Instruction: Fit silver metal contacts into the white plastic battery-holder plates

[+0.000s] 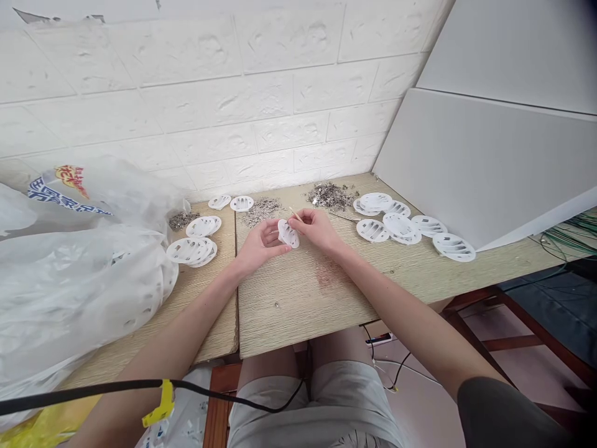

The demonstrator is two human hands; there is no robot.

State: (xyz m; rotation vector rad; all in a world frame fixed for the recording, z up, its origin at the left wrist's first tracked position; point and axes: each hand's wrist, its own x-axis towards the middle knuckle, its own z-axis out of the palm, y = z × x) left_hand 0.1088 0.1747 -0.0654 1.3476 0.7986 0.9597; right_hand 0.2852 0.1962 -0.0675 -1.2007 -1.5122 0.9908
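Note:
My left hand holds a white round slotted plastic disc on edge above the wooden table. My right hand pinches a thin wooden stick and rests against the disc's right side. Just beyond the hands lies a small heap of tiny metal pieces. A larger heap of metal pieces sits further right at the back.
Several white discs are spread to the right, more discs are stacked to the left. A big clear plastic bag of discs fills the left side. A grey panel leans at the right. A black cable crosses the foreground.

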